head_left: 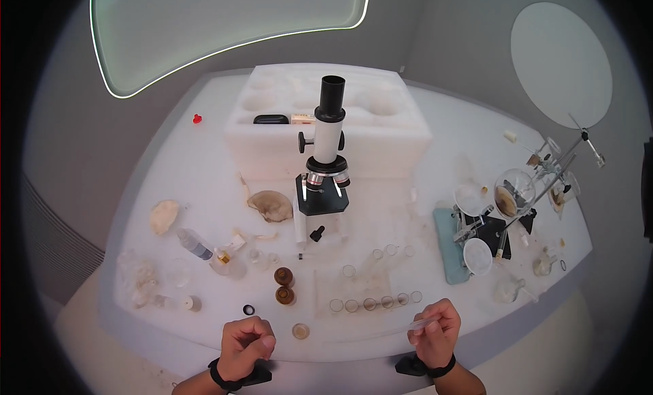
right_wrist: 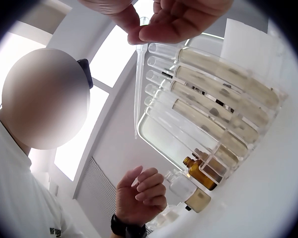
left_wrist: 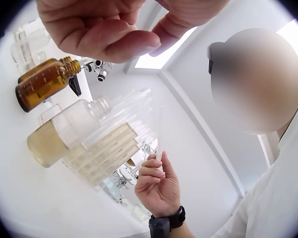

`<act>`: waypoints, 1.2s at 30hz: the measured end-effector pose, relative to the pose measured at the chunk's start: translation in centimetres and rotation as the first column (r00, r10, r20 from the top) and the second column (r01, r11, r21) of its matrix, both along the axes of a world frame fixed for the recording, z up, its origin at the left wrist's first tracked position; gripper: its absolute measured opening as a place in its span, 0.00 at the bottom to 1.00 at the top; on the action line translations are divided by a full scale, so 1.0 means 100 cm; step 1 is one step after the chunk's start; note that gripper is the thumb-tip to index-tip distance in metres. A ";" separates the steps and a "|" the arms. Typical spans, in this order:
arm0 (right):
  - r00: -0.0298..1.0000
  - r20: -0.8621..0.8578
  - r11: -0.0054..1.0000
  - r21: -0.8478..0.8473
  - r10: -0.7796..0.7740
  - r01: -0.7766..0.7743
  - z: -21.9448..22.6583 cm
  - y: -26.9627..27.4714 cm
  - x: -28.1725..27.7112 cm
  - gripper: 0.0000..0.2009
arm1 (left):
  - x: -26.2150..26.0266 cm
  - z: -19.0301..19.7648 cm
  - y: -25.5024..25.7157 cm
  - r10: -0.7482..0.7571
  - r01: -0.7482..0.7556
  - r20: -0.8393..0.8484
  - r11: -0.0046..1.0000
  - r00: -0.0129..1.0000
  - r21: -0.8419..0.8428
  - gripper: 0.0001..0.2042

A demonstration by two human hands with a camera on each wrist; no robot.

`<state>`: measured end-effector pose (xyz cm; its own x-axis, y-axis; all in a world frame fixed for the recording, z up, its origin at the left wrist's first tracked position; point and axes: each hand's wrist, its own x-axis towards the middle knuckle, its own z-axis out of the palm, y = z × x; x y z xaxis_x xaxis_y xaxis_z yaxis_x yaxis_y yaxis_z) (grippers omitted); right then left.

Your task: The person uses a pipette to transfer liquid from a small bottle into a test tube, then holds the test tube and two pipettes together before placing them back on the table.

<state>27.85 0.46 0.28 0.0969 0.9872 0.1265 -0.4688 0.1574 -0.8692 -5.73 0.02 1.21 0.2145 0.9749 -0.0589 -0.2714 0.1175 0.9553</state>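
Note:
My right hand (head_left: 435, 334) pinches a thin clear plastic dropper (right_wrist: 138, 89) between thumb and fingers. In the right wrist view its narrow tip points down, towards the left hand's side of the table. To the left, my left hand (head_left: 246, 347) hovers over the table's front edge, fingers loosely curled, holding nothing. Between the hands stands a small clear bottle (left_wrist: 64, 134) partly filled with yellowish liquid, its mouth uncapped. Beyond it a clear rack (right_wrist: 221, 161) holds several test tubes (right_wrist: 223, 94); those in the front row contain cloudy yellowish liquid.
Two brown bottles (head_left: 284, 286) and a black ring cap (head_left: 249, 309) are near the left hand. A microscope (head_left: 328, 143) stands mid-table before a white foam block (head_left: 394, 150). Glassware on a metal stand (head_left: 554, 174) and a balance (head_left: 452, 249) occupy the right side.

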 end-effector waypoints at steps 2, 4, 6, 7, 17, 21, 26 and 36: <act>1.000 0.012 1.000 0.008 -0.005 0.005 -0.002 0.001 0.001 0.10 | 0.001 -0.001 0.000 0.007 -0.007 0.028 1.000 1.000 -0.006 0.08; 1.000 0.022 1.000 0.008 -0.015 0.015 0.000 0.001 -0.001 0.10 | 0.001 -0.002 0.001 0.009 -0.009 0.009 1.000 1.000 0.016 0.08; 0.999 0.036 1.000 0.019 -0.013 0.013 0.000 -0.002 -0.001 0.10 | 0.004 -0.003 -0.002 0.038 -0.037 -0.017 0.999 0.999 0.038 0.07; 0.999 0.043 0.999 0.036 -0.012 0.011 0.000 -0.001 -0.001 0.10 | 0.005 -0.003 -0.001 0.044 -0.043 -0.016 0.997 0.999 0.062 0.07; 0.998 -0.009 0.996 0.059 -0.069 0.069 -0.001 0.011 0.000 0.09 | 0.006 -0.009 0.002 0.171 -0.149 -0.060 0.950 0.983 0.275 0.08; 0.999 0.002 0.991 0.125 -0.052 0.052 0.000 0.011 0.001 0.09 | 0.001 -0.011 0.006 0.211 -0.184 -0.037 0.913 0.977 0.364 0.10; 1.000 0.007 0.983 0.181 -0.030 0.028 -0.004 0.017 0.007 0.08 | -0.002 -0.016 0.015 0.221 -0.194 -0.020 0.891 0.975 0.410 0.11; 0.997 0.075 0.987 0.162 -0.029 0.017 0.001 0.015 0.006 0.08 | -0.007 -0.017 0.020 0.169 -0.160 -0.003 0.935 0.986 0.316 0.13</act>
